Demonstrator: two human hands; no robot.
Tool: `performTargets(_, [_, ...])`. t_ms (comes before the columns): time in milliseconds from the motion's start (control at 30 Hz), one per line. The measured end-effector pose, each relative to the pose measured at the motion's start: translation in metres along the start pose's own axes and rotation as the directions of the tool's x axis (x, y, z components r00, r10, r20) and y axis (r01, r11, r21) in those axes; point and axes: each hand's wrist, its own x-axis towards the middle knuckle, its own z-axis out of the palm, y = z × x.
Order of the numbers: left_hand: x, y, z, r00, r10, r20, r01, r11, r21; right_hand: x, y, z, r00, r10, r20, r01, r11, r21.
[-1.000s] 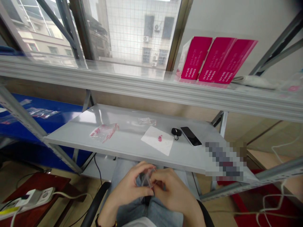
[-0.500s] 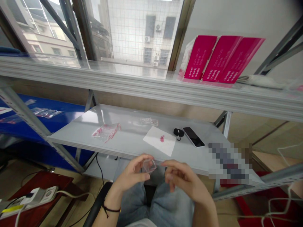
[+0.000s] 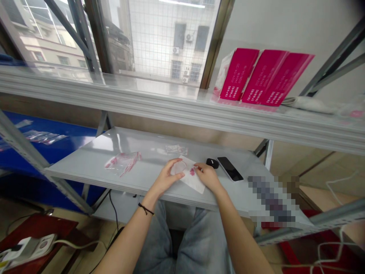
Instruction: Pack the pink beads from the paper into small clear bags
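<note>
My left hand [image 3: 167, 178] is over the grey shelf [image 3: 85, 165], its fingers closed round a small clear plastic bag [image 3: 179, 167] held open. My right hand [image 3: 207, 176] rests on the white paper sheet [image 3: 194, 181], with its fingertips pinched at the small pink pieces [image 3: 192, 171] lying on the sheet. The two hands are close together, the bag just left of the pink pieces.
A pile of clear bags with pink contents [image 3: 122, 163] lies to the left and another small bag [image 3: 176, 149] lies behind the hands. A black key fob [image 3: 212, 163] and a phone [image 3: 229, 168] lie to the right. Three magenta boxes [image 3: 262, 82] stand on the upper shelf.
Both hands have risen from my lap to the shelf. The left carried the clear bag up, and the right moved onto the paper at the pink pieces.
</note>
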Motion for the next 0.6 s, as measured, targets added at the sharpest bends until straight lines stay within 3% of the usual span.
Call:
performTargets(167, [-0.002,-0.001,-0.002,0.999,0.018,0.042,-0.023,0.992,0.124,0.001,-0.003,0.005,0.995,0.101,0.017,-0.097,0.981,-0.167])
performTargets(300, [0.0,-0.003,-0.001,0.999,-0.011,0.043,0.006,0.992,0.122,0.005,-0.008,0.006,0.989,0.143,0.036,-0.131,0.963,-0.234])
performTargets(433, [0.001,-0.006,0.001,0.999,-0.035,0.031,0.031,0.991,0.132,0.012,-0.014,-0.004,0.99,0.131,0.06,-0.116,0.972,-0.202])
performTargets(600, [0.0,-0.006,0.001,0.998,-0.038,0.041,0.031,0.987,0.158,0.007,-0.035,-0.034,0.997,0.032,0.075,-0.028,0.998,-0.051])
